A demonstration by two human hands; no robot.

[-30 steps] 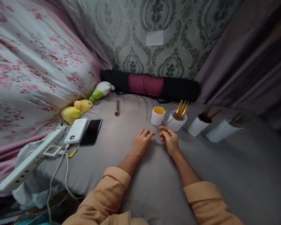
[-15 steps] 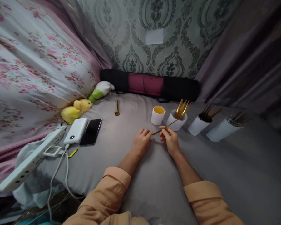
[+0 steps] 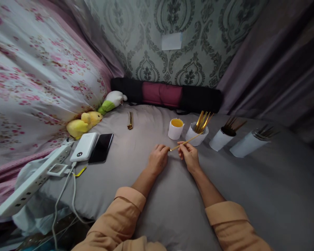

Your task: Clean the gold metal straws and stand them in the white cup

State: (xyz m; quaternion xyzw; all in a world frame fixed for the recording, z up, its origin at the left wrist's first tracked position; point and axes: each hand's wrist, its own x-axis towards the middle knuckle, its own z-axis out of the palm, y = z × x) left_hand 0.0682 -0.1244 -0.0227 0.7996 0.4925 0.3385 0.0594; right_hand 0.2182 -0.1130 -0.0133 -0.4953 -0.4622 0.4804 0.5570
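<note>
A thin, flat gold strip (image 3: pixel 189 140), like a twist tie, slants up to the right between my hands. My left hand (image 3: pixel 158 158) is closed by its lower left end, fingertips pinched there. Farther along, my right hand (image 3: pixel 189 157) pinches the strip between thumb and fingers, its free end pointing at the white cup with gold strips (image 3: pixel 197 137). Left of that cup stands a white-wrapped cup with a yellow inside (image 3: pixel 175 131). A small bundle of folded gold strips (image 3: pixel 130 121) lies on the grey sheet (image 3: pixel 136 150).
Two white-wrapped containers of dark strips, one nearer (image 3: pixel 221 140) and one farther (image 3: pixel 248 144), lean at right. A power bank (image 3: pixel 84 146), phone (image 3: pixel 101 148), power strip (image 3: pixel 32 181) and plush toys (image 3: pixel 85 123) lie left. A black-and-maroon roll (image 3: pixel 162 94) lines the wall.
The gold strip has turned in my fingers, its face now brighter, and its far end reaches slightly farther right. Both hands stay almost in place. The view has shifted a little.
</note>
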